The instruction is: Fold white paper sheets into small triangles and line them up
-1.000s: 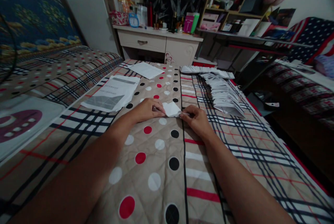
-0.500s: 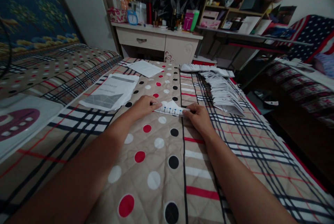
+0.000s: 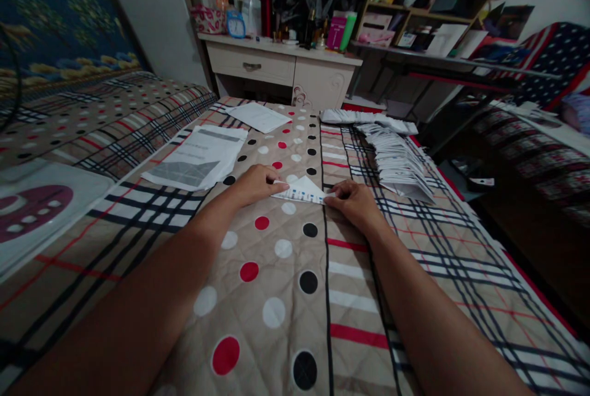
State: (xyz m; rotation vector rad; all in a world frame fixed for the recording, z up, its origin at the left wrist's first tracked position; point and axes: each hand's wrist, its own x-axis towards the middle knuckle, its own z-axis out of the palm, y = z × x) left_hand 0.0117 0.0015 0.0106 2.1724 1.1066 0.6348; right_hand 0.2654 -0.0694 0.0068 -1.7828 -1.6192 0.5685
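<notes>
Head cam view: the back shelf (image 3: 442, 15) has boxes (image 3: 374, 22) and bottles (image 3: 421, 38) in it. My arms are stretched forward, left hand (image 3: 260, 186) and right hand (image 3: 354, 204) pinching opposite ends of a folded paper (image 3: 304, 190) on the bedspread (image 3: 295, 273).

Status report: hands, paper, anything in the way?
Left hand, right hand: holding opposite ends. Folded paper: pointed, printed edge nearest. Paper stack: off right, apart.
</notes>
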